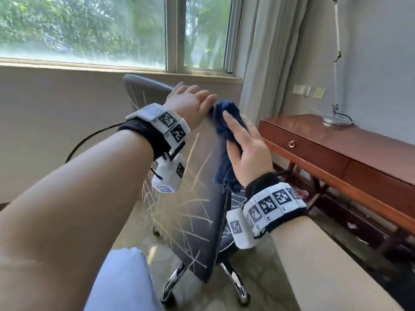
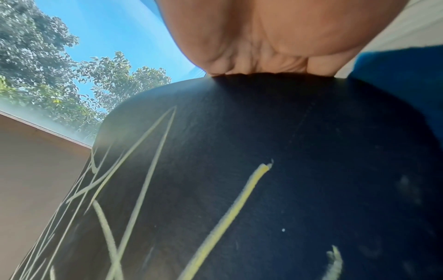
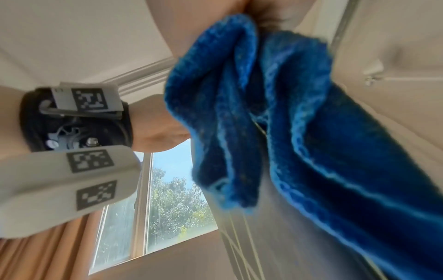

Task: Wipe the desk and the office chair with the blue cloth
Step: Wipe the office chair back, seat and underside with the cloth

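Observation:
A dark office chair with thin pale lines on its backrest (image 1: 190, 176) stands in front of me, its back toward me. My left hand (image 1: 190, 102) grips the top edge of the backrest (image 2: 239, 170), fingers curled over it; the palm (image 2: 263, 47) sits on the rim. My right hand (image 1: 247, 149) holds the bunched blue cloth (image 1: 224, 124) against the backrest's right edge, fingers stretched along it, thumb below. A loose end of the cloth (image 3: 239, 113) hangs under the palm. The red-brown wooden desk (image 1: 336, 151) stands to the right.
A lamp base (image 1: 336, 121) with a cord sits on the desk's far end. A drawer with a ring pull (image 1: 291, 144) faces me. Curtain (image 1: 265, 63) and window lie behind the chair. The chrome chair legs (image 1: 173, 281) spread over the carpet near my knee (image 1: 121, 281).

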Demonstrator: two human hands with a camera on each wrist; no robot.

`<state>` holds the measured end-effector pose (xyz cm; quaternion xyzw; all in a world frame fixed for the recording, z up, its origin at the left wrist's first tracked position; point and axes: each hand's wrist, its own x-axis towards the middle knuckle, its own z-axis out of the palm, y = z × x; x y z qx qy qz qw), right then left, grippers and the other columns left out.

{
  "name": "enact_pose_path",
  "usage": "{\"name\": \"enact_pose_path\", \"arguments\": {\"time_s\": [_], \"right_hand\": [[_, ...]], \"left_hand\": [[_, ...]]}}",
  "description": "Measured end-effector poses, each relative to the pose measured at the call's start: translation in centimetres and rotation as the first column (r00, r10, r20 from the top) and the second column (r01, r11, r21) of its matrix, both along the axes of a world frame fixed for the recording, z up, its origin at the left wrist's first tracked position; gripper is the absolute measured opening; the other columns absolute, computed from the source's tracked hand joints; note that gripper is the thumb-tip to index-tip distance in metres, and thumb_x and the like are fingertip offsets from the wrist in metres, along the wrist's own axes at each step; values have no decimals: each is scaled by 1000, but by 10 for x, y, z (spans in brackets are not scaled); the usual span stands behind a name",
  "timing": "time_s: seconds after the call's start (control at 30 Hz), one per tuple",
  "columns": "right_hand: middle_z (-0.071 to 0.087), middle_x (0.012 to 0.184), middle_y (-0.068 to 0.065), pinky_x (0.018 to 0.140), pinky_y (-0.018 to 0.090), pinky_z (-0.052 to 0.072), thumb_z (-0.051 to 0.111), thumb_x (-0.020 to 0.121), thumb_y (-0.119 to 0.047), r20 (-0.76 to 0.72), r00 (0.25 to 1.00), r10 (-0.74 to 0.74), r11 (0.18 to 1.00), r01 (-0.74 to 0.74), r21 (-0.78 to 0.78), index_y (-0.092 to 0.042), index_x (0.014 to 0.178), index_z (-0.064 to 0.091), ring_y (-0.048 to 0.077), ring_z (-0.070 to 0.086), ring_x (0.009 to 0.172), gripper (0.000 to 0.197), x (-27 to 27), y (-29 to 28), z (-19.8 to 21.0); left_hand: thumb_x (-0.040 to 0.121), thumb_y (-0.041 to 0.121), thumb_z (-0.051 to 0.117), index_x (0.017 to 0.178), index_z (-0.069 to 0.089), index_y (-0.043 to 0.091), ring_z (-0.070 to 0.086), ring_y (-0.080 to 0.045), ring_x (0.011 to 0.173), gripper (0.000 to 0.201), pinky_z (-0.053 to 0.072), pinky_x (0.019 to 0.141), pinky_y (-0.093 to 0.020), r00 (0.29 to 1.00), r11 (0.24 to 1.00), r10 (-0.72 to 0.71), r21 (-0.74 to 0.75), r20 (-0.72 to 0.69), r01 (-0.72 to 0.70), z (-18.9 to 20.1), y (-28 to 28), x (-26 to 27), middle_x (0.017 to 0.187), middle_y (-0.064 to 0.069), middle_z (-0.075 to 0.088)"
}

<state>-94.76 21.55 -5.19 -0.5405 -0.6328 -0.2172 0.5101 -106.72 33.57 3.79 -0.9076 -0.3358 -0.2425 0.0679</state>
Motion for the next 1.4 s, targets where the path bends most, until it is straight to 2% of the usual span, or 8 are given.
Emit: {"name": "enact_pose_path", "arguments": {"time_s": [0.23, 0.37, 0.47, 0.63, 0.83, 1.0, 1.17, 1.4], "right_hand": [[55, 130, 14, 98, 0, 24, 40, 85, -27, -95, 995, -30, 985, 14, -171, -18, 135, 37, 23, 55, 115, 51, 24, -19, -87], [52, 129, 23, 101, 0, 20, 45, 86, -18, -131, 991, -37, 995, 49, 89, -6, 133, 45, 17, 44, 117, 48, 22, -11, -36], [48, 135, 20, 102, 7, 25, 45, 87, -18, -25, 999, 19, 996, -17, 87, -7, 134, 47, 18, 44, 120, 48, 6, 6, 5], [48, 137, 16, 91, 26, 43, 47, 86, -14, 114, 991, -66, 995, 56, 83, -14, 129, 55, 26, 59, 106, 44, -10, 15, -25], [54, 132, 13, 83, 17, 41, 47, 83, -18, 80, 994, -68, 995, 73, -63, -21, 127, 52, 25, 67, 85, 44, -11, 9, -80], [48, 135, 20, 101, 1, 22, 45, 85, -17, -54, 998, -37, 999, 39, 32, -8, 128, 54, 17, 46, 116, 45, -3, 3, -70], [35, 144, 8, 93, 17, 37, 47, 86, -16, 126, 992, -31, 995, 18, 96, -17, 133, 46, 18, 48, 109, 47, -12, 24, -48], [39, 138, -2, 78, 16, 42, 45, 83, -18, 73, 997, -38, 999, 39, -15, -27, 128, 45, 25, 65, 81, 46, -13, 30, -111]], "left_hand": [[102, 33, 17, 124, 50, 13, 30, -29, 132, 44, 2, 117, -38, 1000, 1000, 15, -7, 25, -15, -2, 3, -3, 126, -15, 47], [93, 46, 10, 120, 52, 13, 33, -29, 129, 60, 3, 116, -37, 1000, 1000, -4, 24, 5, 4, -5, 8, -1, 122, -13, 49], [87, 44, 6, 122, 51, 11, 35, -28, 127, 67, 6, 113, -34, 1000, 999, -13, 36, 6, 12, -4, 8, -4, 122, -15, 50], [103, 30, 16, 121, 50, 10, 34, -26, 126, 43, 6, 113, -35, 1000, 999, -25, 32, 5, 25, -3, 12, -7, 125, -13, 50], [95, 44, 11, 120, 52, 13, 31, -30, 130, 58, 6, 116, -43, 1000, 999, 5, -44, 12, -4, -4, 27, -21, 124, -16, 49], [73, 64, 6, 118, 58, 17, 28, -26, 132, 83, 5, 116, -41, 990, 991, -130, -14, 48, 131, -12, 15, -27, 126, -7, 50], [87, 47, 23, 113, 63, 12, 37, -36, 126, 59, 6, 113, -49, 952, 930, -300, 246, 69, 275, -33, 2, -26, 116, -14, 54], [95, 51, 24, 110, 51, 24, 35, -34, 124, 41, 23, 108, -55, 954, 940, -274, 245, 120, 239, -42, 8, -22, 117, -15, 49]]}}
